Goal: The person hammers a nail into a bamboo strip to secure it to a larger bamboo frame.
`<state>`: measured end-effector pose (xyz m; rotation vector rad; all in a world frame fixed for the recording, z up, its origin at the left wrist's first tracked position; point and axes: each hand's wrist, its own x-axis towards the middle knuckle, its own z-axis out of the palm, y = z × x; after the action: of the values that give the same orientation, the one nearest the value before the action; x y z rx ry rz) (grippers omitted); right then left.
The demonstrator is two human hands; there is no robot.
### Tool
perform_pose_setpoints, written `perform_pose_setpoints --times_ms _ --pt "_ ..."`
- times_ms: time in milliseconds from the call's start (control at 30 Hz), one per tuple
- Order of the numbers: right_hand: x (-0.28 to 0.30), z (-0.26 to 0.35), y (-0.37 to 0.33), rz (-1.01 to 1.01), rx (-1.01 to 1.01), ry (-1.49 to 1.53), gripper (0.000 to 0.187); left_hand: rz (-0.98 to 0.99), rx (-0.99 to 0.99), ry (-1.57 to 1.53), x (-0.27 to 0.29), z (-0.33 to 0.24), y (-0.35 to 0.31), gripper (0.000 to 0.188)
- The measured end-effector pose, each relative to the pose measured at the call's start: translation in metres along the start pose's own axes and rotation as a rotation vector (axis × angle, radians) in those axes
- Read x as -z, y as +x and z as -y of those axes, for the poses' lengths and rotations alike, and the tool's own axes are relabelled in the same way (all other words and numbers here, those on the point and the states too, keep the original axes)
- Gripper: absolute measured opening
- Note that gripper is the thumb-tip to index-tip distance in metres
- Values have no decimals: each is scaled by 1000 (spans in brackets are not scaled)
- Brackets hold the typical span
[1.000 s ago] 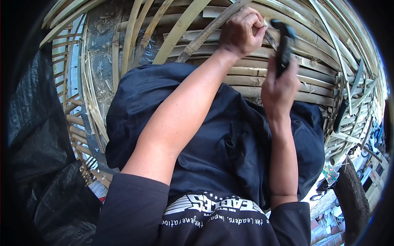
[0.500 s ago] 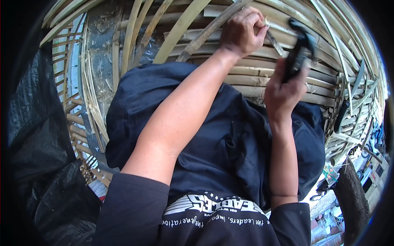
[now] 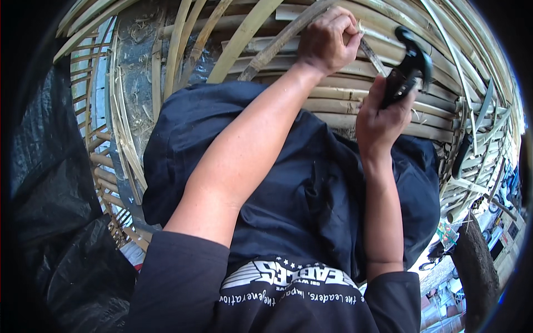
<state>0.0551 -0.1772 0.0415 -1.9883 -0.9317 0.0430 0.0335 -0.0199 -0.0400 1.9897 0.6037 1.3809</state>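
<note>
At one o'clock my left hand (image 3: 328, 45) pinches something unclear, best kept steady; at two my right hand (image 3: 382, 123) grips a black tool (image 3: 413, 62).

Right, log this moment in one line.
left hand: closed, above slats | right hand: gripping black tool | strip: between hands

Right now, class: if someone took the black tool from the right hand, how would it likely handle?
The black tool is likely stiff: it juts from the right hand without visible sag. It may feel top-heavy, since its curved end projects beyond the grip. Its glossy highlights suggest a smooth, perhaps slippery surface.
</note>
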Motion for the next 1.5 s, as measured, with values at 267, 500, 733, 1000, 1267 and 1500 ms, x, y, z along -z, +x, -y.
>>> perform_pose_setpoints --times_ms 267,500,733,1000,1267,1500 --pt "-1 -3 1 -48 56 -32 28 31 35 14 4 -5 -8 17" --pt "-1 0 7 -58 46 -38 26 0 -27 19 1 -1 2 19" --pt "-5 -2 6 -79 46 -7 26 28 2 49 3 -3 -6 16" --pt "1 -6 7 98 22 -128 24 43 43 37 4 -5 -5 17" --pt "1 -7 8 183 10 -236 28 7 6 41 2 -3 -3 17" --pt "1 -6 11 282 41 -309 29 33 46 49 5 -1 -11 17"
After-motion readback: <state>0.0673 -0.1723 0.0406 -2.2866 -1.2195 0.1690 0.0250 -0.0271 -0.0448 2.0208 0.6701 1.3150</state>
